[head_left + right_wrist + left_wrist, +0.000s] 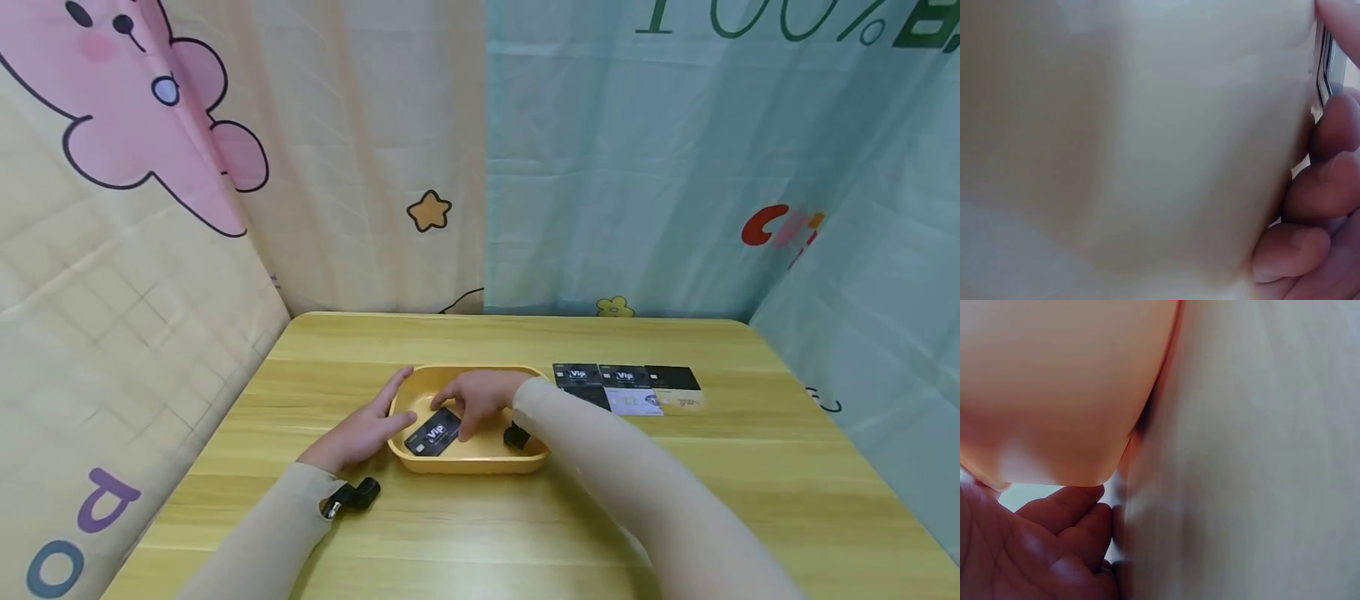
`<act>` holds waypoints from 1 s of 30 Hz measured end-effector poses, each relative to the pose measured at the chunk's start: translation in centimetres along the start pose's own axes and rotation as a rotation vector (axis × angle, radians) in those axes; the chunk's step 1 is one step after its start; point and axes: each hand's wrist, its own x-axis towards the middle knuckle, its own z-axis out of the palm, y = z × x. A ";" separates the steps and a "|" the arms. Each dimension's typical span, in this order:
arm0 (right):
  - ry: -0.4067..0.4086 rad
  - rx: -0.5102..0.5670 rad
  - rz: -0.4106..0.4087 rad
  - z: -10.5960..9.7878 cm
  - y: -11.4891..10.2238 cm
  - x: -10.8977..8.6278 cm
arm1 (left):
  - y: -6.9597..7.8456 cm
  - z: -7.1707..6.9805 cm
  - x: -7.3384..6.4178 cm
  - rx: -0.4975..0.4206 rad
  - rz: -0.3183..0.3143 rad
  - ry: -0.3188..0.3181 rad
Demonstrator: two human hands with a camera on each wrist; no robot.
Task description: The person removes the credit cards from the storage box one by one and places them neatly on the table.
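Note:
A yellow plastic tray (472,465) stands on the wooden table. Inside it, a black card marked "Vip" (432,433) lies at a slant. My right hand (483,396) reaches down into the tray and pinches this card at its right end, between thumb and fingers. Dark card edges (1322,62) show beside the fingertips in the right wrist view. My left hand (367,429) grips the tray's left end, the thumb over the rim and the other fingers along the outside. Its fingers (1088,534) lie against the outer wall in the left wrist view.
Right of the tray, several cards lie in two rows: black "Vip" cards (576,374), a dark card (671,377), a silvery card (634,402) and a pale gold one (679,398). Printed curtains (615,167) hang behind the table and at both sides.

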 end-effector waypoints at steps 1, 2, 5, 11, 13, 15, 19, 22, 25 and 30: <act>0.001 -0.001 -0.013 0.0 0.0 0.0 | 0.0 0.1 0.0 -0.002 -0.003 -0.001; 0.003 -0.008 -0.024 0.1 0.0 0.0 | 0.0 0.1 0.1 -0.005 -0.007 -0.002; 0.013 -0.014 -0.026 0.1 -0.2 -0.1 | -0.1 0.2 0.2 -0.014 -0.011 -0.004; 0.017 -0.001 -0.025 0.2 -0.8 -0.3 | 0.0 0.1 0.1 0.001 0.009 -0.010; 0.018 0.002 -0.030 0.2 -0.9 -0.3 | 0.0 0.0 0.0 0.005 0.004 -0.007; 0.018 0.007 -0.038 0.2 -1.1 -0.3 | 0.0 0.0 -0.1 0.012 0.000 -0.005; 0.007 0.017 -0.039 0.2 -1.1 -0.3 | 0.0 0.0 -0.2 0.011 -0.003 -0.006; -0.016 0.040 -0.029 0.1 -0.8 -0.3 | 0.0 0.0 -0.2 0.009 0.001 -0.008; -0.040 0.071 -0.029 0.0 -0.5 -0.2 | 0.0 0.0 -0.1 0.008 0.002 -0.007; -0.051 0.107 -0.034 -0.2 -0.1 0.0 | 0.0 0.0 -0.2 0.000 0.004 0.000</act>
